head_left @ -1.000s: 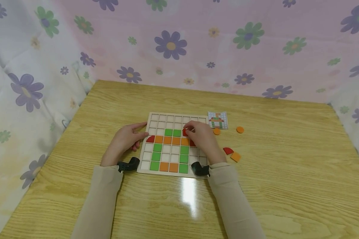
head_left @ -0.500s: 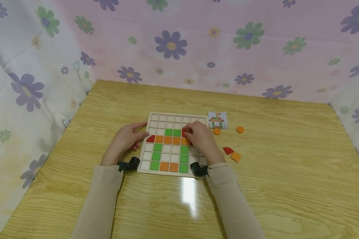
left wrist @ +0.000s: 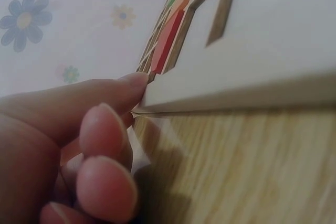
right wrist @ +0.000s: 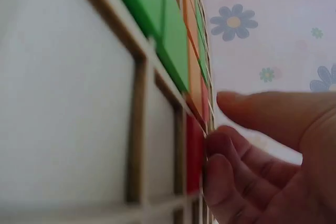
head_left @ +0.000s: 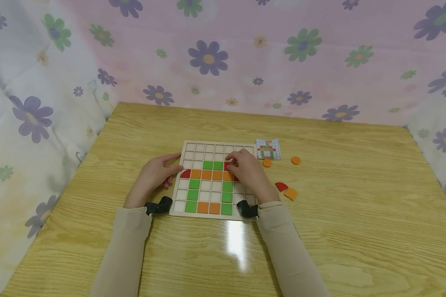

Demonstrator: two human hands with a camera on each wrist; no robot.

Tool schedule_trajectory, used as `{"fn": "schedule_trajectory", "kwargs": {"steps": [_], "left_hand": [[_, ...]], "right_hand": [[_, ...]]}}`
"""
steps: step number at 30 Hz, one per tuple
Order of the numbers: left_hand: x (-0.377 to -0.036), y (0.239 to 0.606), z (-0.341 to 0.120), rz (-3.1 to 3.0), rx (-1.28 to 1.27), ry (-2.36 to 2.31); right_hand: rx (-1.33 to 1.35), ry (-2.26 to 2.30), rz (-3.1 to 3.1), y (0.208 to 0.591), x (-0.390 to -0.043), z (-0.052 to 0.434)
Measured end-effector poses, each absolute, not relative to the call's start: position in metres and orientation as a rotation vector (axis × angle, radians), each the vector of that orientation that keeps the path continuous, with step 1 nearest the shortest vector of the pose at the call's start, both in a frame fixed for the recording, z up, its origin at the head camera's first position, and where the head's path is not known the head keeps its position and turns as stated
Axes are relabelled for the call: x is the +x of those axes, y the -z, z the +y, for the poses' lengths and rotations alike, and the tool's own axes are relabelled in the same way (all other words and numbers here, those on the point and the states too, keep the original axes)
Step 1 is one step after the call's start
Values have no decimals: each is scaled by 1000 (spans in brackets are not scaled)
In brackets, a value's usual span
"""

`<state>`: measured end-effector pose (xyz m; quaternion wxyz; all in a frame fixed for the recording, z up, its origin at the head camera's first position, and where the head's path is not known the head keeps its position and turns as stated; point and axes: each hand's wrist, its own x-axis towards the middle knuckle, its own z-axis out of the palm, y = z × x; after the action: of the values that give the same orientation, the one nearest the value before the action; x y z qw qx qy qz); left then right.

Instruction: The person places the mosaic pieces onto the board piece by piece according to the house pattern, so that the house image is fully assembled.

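Note:
A wooden grid board lies on the table with green, orange and red tiles in its cells. My left hand is at its left edge, thumb on the rim and index finger along the side. The left wrist view shows the thumb on the board's border and other fingers loosely bent. My right hand is over the board's right half. Its fingertips are at a red tile beside two green tiles. In the right wrist view, thumb and fingers stand apart with no tile visible between them.
A small pattern card lies beyond the board's right corner. Two orange discs lie near it. Closer in are a red quarter-circle piece and an orange square. A flowered cloth hangs behind the table.
My right hand has shifted slightly left, bringing the red tile from between its fingertips to the cell beside the green ones. My left hand stays at the board's edge. The head view has tilted slightly.

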<state>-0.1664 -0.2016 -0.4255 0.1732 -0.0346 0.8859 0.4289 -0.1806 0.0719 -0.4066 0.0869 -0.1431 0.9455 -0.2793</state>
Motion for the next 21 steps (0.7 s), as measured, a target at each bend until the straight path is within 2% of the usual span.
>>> {"fn": "schedule_trajectory", "kwargs": {"steps": [21], "left_hand": [[-164, 426, -205, 2433, -75, -1359]], "right_hand": [[-490, 713, 2838, 391, -137, 125]]}}
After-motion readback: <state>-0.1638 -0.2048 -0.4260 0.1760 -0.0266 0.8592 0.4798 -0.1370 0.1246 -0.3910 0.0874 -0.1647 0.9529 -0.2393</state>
